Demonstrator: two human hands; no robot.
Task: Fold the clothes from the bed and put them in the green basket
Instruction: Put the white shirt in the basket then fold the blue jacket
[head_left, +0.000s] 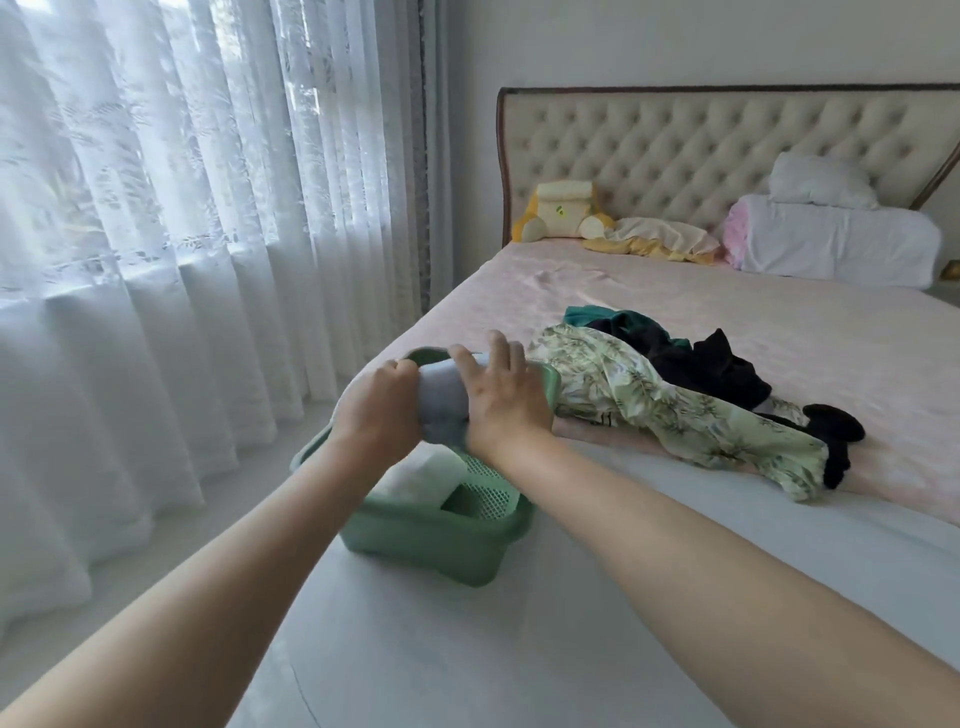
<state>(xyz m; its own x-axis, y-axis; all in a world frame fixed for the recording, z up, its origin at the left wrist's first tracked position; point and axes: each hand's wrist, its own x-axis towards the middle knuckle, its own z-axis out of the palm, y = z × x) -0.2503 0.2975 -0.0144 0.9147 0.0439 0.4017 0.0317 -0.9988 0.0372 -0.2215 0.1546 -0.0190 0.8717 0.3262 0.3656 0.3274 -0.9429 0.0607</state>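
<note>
A folded grey garment (441, 402) is held between both hands above the green basket (431, 540), which stands at the bed's near left corner. My left hand (376, 410) grips its left end with curled fingers. My right hand (501, 400) presses flat against its right side, fingers spread. A folded white cloth (426, 475) lies inside the basket. On the pink bedspread (727, 306) to the right lie a leaf-print garment (670, 405), black clothes (711, 364) and a teal piece (597, 317).
Sheer white curtains (182, 234) hang along the left, close to the basket. At the tufted headboard (675, 145) sit a yellow plush toy (561, 213), a pillow (660, 236) and rolled white bedding (836, 239). White sheet (519, 649) covers the near bed.
</note>
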